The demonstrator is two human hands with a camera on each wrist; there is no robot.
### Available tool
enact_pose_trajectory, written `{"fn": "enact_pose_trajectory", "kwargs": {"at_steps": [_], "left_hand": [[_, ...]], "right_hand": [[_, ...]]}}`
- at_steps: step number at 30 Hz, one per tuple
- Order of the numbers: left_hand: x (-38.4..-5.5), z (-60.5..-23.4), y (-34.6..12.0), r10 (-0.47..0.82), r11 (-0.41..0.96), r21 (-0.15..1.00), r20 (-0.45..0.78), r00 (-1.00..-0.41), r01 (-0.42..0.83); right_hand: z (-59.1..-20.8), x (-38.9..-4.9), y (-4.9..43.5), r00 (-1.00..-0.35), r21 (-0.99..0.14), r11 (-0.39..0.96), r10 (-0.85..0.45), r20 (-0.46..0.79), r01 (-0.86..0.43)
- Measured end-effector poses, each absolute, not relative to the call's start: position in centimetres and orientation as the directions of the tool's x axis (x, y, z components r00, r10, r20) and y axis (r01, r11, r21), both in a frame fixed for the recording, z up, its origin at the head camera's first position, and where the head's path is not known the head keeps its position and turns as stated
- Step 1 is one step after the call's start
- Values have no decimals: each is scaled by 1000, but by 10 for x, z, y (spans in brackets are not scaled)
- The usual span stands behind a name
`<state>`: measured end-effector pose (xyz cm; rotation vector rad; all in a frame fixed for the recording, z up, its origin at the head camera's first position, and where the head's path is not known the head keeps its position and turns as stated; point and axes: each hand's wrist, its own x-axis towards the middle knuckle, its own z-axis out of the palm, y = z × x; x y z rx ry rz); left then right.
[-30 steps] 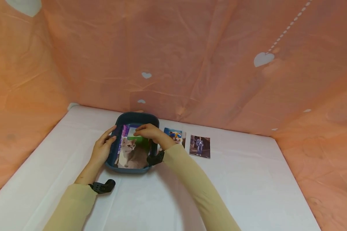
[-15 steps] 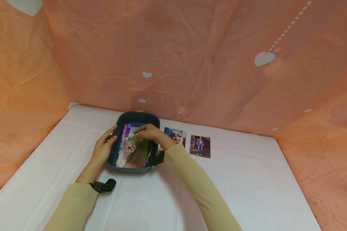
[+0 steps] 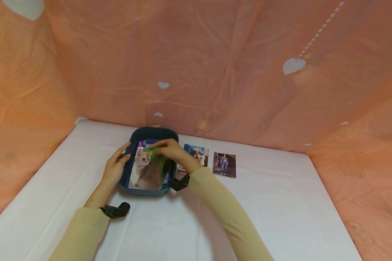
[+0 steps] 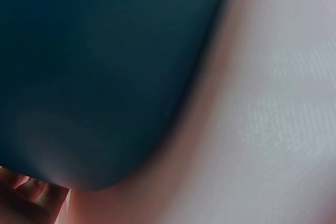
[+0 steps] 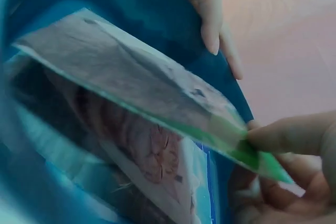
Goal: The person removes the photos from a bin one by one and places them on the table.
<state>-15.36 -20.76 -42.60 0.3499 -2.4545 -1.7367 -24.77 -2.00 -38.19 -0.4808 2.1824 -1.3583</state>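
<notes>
A dark blue plastic bin [image 3: 138, 135] stands at the table's back left with several picture cards inside. My left hand [image 3: 115, 169] holds its left side, thumb over the rim and fingers along the outside wall; in the left wrist view, fingers [image 4: 39, 195] show at the bin's edge. With thumb and fingers, my right hand [image 3: 170, 149] pinches the upper corner of a cat photo card [image 3: 147, 172]. In the right wrist view, that card tilts up above another card with a striped cat [image 5: 152, 150].
To the bin's right lie a card of an animal in sunglasses [image 3: 196, 152], partly behind the right wrist, and a card of a standing person [image 3: 224, 164]. A white cloth covers the table [image 3: 274, 210]. An orange curtain [image 3: 196, 65] rises behind.
The cat photo card has tilted up and shifted slightly left inside the bin, baring more of what lies beneath at its right. My right hand has moved slightly left; my left hand stays put.
</notes>
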Motion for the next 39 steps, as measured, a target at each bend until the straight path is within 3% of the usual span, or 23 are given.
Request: {"fn": "enact_pose_trajectory", "kwargs": {"at_steps": [9,16,39], "left_hand": [[-154,-426,-213,-246,317,941,-43,-968,-122],[-155,-426,-216,-254,321,941,-27,-967,-110],[-156,-425,-216,-254,330,937,-25,-967,-111]], "right_hand": [[-382,-248,-9,-859,-964,214,-452,-239,156],[-382,-250,3,-874,-970,109,-420,-244,218],[-402,-261,95,-892,-968,63,-378,-248,242]]}}
